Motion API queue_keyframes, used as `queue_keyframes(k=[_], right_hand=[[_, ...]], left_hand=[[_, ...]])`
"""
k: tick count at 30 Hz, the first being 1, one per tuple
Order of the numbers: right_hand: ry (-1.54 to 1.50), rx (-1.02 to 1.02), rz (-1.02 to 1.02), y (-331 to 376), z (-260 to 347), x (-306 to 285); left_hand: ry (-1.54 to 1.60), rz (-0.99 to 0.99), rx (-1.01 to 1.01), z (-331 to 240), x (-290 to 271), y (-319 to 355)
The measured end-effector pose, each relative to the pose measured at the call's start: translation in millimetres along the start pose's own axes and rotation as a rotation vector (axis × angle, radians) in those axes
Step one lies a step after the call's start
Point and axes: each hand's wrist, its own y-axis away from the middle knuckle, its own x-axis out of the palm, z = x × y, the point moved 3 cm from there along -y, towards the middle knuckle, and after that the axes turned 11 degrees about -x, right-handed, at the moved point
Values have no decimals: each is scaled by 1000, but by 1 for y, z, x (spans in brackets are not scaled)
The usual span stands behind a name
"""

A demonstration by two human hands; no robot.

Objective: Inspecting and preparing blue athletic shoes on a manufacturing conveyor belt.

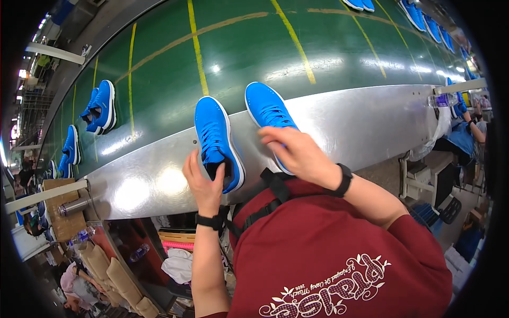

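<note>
Two blue sneakers with white soles lie side by side before me, toes pointing away, across the border of the metal ledge and the green belt. At the collar of the left blue sneaker (211,124) is my left hand (204,185), its thumb by the dark opening and its fingers along the outer side, closed on the shoe. Over the laces of the right blue sneaker (265,102) lies my right hand (301,153) with bent fingers, slightly blurred. It covers that shoe's collar; whether it pinches a lace I cannot make out.
The metal ledge (366,124) runs along the green belt (254,47) with its yellow lines. More blue sneakers (103,108) stand on the belt at left and far right. A steel flask (73,206) lies at left; a plastic bottle (443,100) is at right, near another person.
</note>
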Motion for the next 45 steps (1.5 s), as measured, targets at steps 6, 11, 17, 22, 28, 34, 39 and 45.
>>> queue_keyframes(k=[6,11,17,22,28,34,39,45], right_hand=[[-81,122,177,-35,-17,81],[1,104,109,-36,-1,109],[-85,362,-32,-45,0,99],[-344,606,214,-66,-27,97],[-1005,937,147,-65,-46,97],[-1108,963,128,-56,-53,97],[-912,755,9,-57,-51,97],[28,15,87,-48,14,69]], left_hand=[[314,236,-152,23,26,-14],[118,120,-25,36,29,-19],[118,138,-20,34,24,-21],[170,187,-36,34,24,-23],[150,226,-84,37,22,-24],[178,206,-103,35,23,-24],[194,180,-85,37,22,-24],[225,-21,110,27,5,-25]])
